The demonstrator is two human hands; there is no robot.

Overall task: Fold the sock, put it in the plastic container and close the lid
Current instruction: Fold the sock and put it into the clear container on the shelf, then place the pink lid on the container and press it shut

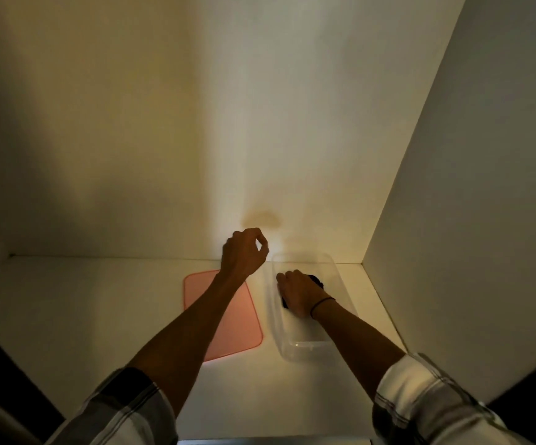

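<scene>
A clear plastic container (292,350) stands on the white shelf at the right. Inside it my right hand (297,292) presses down on a dark folded sock (316,279), of which only small bits show past my fingers. My left hand (244,252) hovers above the shelf just left of the container's far corner, thumb and forefinger pinched together with nothing visible in them. The pink lid (228,329) lies flat on the shelf left of the container, partly under my left forearm.
The white shelf (83,316) is closed in by a back wall (164,123) and a right side wall (468,187) close to the container. A dark gap runs along the left front edge.
</scene>
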